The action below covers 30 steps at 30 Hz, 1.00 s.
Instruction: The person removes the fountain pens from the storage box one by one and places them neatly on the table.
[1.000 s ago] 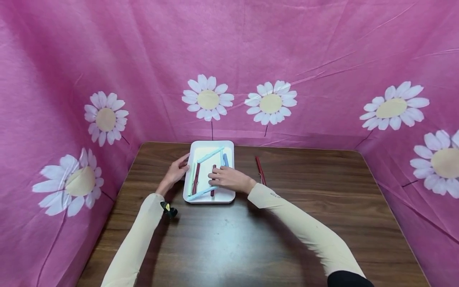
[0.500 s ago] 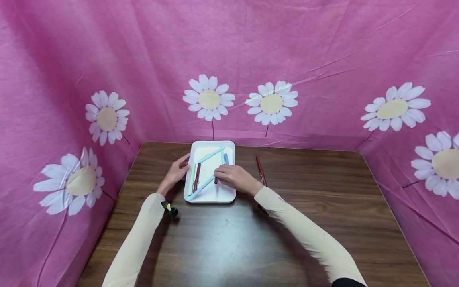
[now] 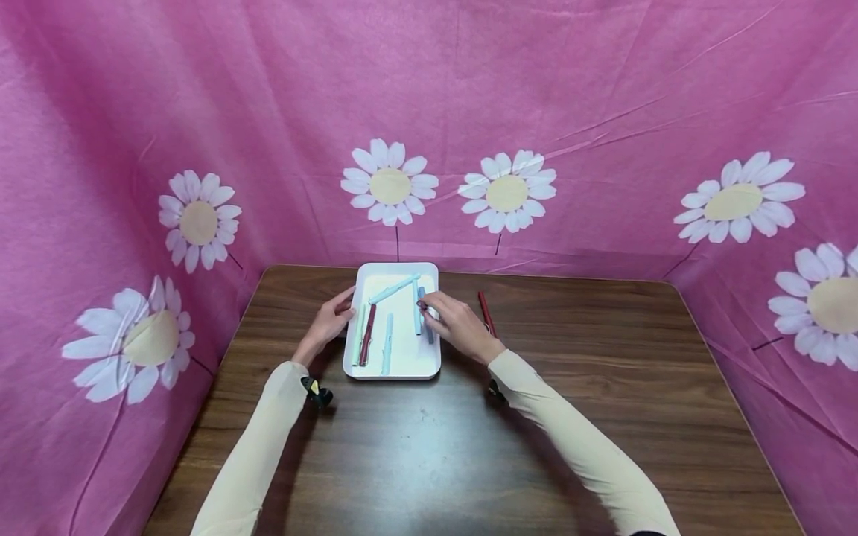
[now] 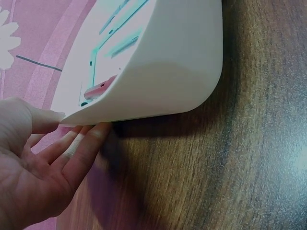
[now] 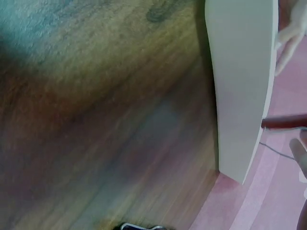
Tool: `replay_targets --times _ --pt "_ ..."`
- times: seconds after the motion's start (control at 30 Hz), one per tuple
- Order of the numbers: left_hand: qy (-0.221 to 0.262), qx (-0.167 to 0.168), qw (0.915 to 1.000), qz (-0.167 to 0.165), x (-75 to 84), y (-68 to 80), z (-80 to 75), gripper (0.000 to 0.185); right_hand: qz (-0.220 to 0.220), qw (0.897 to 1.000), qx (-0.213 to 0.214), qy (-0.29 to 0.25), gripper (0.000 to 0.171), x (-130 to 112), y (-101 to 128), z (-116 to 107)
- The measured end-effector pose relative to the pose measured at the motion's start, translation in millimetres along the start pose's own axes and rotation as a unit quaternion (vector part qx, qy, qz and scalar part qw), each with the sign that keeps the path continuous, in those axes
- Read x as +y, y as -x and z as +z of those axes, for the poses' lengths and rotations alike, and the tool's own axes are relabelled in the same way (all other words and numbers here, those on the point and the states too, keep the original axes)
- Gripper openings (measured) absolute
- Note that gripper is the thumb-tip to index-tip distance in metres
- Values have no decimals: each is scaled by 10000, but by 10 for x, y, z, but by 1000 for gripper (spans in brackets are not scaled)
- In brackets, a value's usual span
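Observation:
A white tray (image 3: 402, 365) stands at the back of the table. My left hand (image 3: 330, 320) holds its left side, thumb on the rim and fingers against the outer wall, as the left wrist view shows (image 4: 53, 163). Over the tray's right side, my right hand (image 3: 462, 324) pinches a dark red pen (image 5: 285, 122), mostly hidden by the fingers in the head view. Below that hand lie a light blue pen (image 3: 417, 316) and a greyish-blue pen (image 3: 430, 335). Other pens in the tray are dark red (image 3: 367, 335), pale green (image 3: 358, 335) and light blue (image 3: 387, 344), (image 3: 394, 289).
Another red pen (image 3: 485, 311) lies on the wooden table (image 3: 603, 357), right of the tray and partly behind my right hand. Pink cloth (image 3: 429, 97) with printed daisies hangs around the back and sides.
My right hand has lifted the dark red pen and carried it right and back within the tray. The front light blue pen has swung from slanted to nearly lengthwise. The left hand stays.

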State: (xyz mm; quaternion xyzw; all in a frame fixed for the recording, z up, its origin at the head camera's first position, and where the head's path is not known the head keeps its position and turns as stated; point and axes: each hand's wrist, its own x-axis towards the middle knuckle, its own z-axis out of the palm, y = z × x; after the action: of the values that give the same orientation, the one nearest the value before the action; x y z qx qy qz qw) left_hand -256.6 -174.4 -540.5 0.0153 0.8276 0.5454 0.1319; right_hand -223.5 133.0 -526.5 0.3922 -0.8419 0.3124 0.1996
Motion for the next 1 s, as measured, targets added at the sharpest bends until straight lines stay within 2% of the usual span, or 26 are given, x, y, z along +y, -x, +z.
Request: replay_targets --times 0.27,0.43,0.73,1.0 --pt "-61 88 9998 157 -21 -1 -16 57 210 9981 553 -197 28 33 -23 -102" --pt "-84 95 9998 138 -23 2 -17 57 452 9948 816 -419 25 69 -44 -138" --pt "-13 42 9999 108 -11 8 -17 58 1136 9879 943 -473 25 125 -24 -293" --pt "-182 48 9998 94 -18 -4 -7 57 1933 9750 989 -480 26 205 14 -470"
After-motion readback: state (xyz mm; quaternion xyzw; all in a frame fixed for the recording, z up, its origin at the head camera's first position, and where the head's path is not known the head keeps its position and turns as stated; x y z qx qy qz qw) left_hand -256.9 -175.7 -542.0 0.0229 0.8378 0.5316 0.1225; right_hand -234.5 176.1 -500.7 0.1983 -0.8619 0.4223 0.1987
